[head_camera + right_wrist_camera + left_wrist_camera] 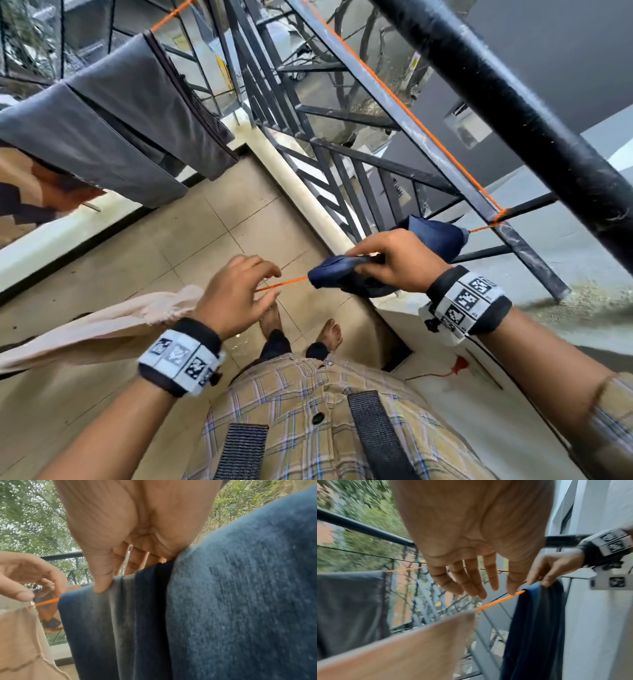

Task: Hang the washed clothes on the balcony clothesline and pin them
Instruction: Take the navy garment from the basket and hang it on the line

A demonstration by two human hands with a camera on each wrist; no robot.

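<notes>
My right hand (394, 262) pinches the navy garment (346, 274) draped over the orange clothesline (284, 283), at 3 o'clock of my left hand (236, 291), open, holding nothing; better spread the fabric flat along the line before pinning, I judge.

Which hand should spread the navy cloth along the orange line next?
Left, likely. The right hand pinches the navy cloth bunched on the orange line; keep that grip. The left hand is empty, fingers loose, right beside the cloth's free edge.
</notes>
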